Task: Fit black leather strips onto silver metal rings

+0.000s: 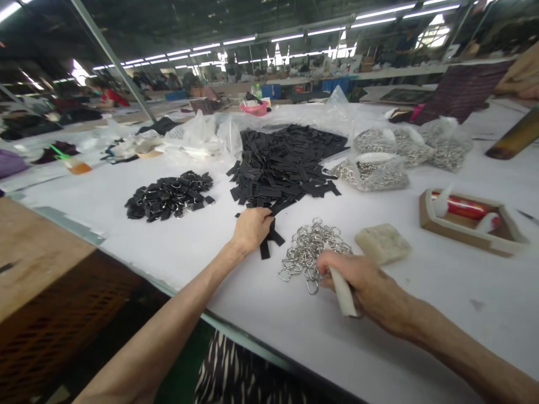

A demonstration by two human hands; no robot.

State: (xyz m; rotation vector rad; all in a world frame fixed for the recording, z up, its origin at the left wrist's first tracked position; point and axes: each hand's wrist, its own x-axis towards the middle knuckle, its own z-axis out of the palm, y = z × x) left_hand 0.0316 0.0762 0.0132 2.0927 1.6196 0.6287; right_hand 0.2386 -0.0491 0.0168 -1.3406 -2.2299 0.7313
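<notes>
My left hand [251, 229] is closed, fingers curled down on a few black strips [269, 241] at the near edge of a big heap of black strips [286, 163]. My right hand [357, 280] is closed around a white tube-like tool [343, 292], its fingertips touching a small pile of metal D-rings [309, 249] on the white table [168, 241]. A pale sponge-like block [382, 242] lies just right of the rings.
A pile of black strips fitted with rings [170, 196] lies to the left. Plastic bags of metal rings [379, 168] sit behind. A wooden tray [467, 233] holds red-and-white tubes at right. An orange-liquid bottle [76, 164] lies far left. People work in the background.
</notes>
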